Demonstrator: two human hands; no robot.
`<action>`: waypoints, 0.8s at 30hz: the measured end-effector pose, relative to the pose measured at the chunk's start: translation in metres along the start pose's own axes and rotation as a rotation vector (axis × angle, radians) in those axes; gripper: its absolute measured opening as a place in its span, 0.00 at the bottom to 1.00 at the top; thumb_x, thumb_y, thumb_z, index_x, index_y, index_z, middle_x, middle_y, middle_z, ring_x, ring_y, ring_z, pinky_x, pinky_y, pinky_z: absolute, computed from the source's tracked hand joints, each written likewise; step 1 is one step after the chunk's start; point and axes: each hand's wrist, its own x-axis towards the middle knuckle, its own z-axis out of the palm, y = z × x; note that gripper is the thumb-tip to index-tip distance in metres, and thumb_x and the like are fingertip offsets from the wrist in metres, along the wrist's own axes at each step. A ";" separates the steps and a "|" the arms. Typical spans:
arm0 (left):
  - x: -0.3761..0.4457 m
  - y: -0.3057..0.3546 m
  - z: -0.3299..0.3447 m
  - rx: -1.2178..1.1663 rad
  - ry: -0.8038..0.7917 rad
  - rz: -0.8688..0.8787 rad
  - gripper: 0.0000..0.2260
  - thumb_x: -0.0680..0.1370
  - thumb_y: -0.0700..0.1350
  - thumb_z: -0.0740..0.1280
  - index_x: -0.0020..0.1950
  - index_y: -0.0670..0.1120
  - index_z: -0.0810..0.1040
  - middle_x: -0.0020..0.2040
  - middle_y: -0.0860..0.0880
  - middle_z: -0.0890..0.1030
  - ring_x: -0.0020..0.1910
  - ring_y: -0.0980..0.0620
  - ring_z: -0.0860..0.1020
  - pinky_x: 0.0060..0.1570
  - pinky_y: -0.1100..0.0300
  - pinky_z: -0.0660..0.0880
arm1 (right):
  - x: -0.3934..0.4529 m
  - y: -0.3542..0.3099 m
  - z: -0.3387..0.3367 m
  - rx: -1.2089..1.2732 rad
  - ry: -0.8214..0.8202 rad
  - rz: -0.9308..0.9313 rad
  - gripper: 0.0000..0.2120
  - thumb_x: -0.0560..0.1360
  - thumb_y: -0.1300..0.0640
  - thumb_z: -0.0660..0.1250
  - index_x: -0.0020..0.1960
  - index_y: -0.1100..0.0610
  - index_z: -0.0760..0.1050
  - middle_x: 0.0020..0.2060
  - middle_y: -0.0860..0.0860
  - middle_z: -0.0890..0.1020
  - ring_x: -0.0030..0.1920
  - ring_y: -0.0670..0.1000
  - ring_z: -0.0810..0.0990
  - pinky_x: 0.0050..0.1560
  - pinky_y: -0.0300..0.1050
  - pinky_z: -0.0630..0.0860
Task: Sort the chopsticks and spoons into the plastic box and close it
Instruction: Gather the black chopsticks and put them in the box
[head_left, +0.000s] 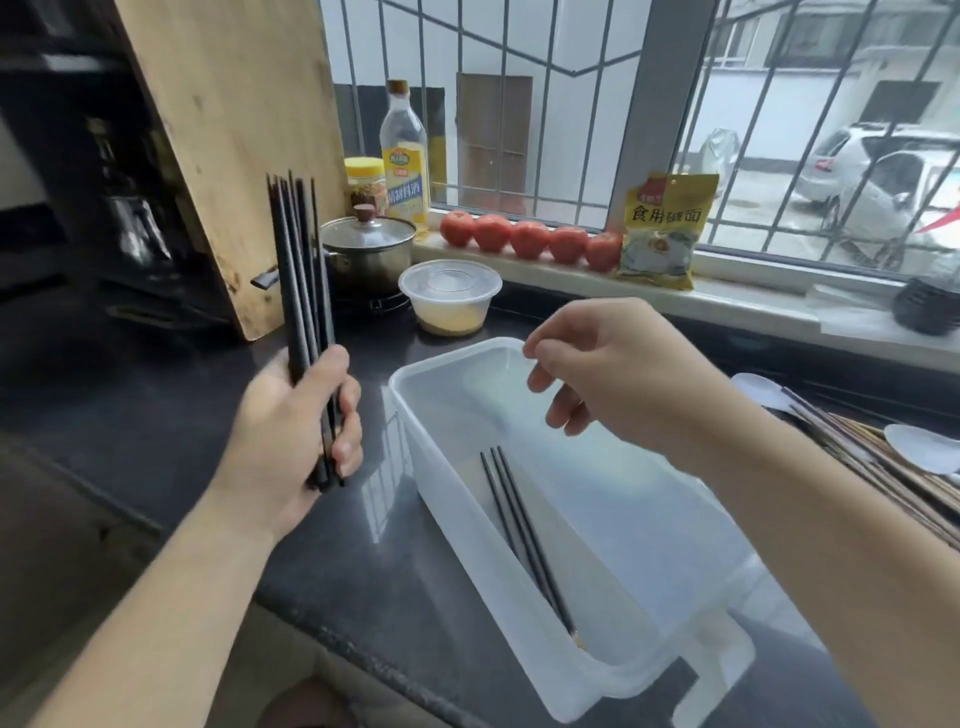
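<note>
Mid-sort, the left hand (298, 415) grasps a bundle of black chopsticks (301, 270) upright beside the plastic box (467, 499), while the right hand (597, 364) hovers released, apparently empty, over the pair (524, 530) below it, next calling for another transfer.

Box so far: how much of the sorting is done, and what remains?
Early. Done: a few black chopsticks lie in the open box. In hand: the left hand grips a bundle of black chopsticks; the right hand hovers over the box, holding nothing. Left: more chopsticks and white spoons on the counter at right. No lid on the box.
</note>
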 end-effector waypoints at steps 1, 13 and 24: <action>-0.003 -0.021 -0.008 0.046 0.025 -0.053 0.09 0.84 0.46 0.63 0.47 0.45 0.67 0.36 0.47 0.72 0.22 0.50 0.64 0.23 0.59 0.63 | 0.007 -0.007 0.000 -0.026 -0.007 -0.025 0.09 0.81 0.61 0.62 0.48 0.57 0.81 0.38 0.51 0.85 0.32 0.52 0.85 0.32 0.45 0.83; -0.012 -0.069 -0.037 -0.127 0.020 -0.048 0.09 0.76 0.44 0.69 0.47 0.40 0.71 0.38 0.43 0.77 0.31 0.46 0.72 0.34 0.52 0.71 | 0.094 -0.059 0.091 -0.612 -0.253 -0.298 0.13 0.80 0.48 0.66 0.51 0.56 0.85 0.50 0.55 0.86 0.51 0.58 0.82 0.54 0.53 0.79; -0.010 -0.069 -0.038 -0.191 0.015 -0.087 0.11 0.79 0.47 0.67 0.49 0.42 0.68 0.39 0.41 0.78 0.26 0.46 0.71 0.29 0.55 0.68 | 0.118 -0.074 0.117 -0.109 -0.060 -0.182 0.12 0.80 0.54 0.63 0.42 0.60 0.77 0.36 0.57 0.79 0.36 0.56 0.77 0.35 0.50 0.75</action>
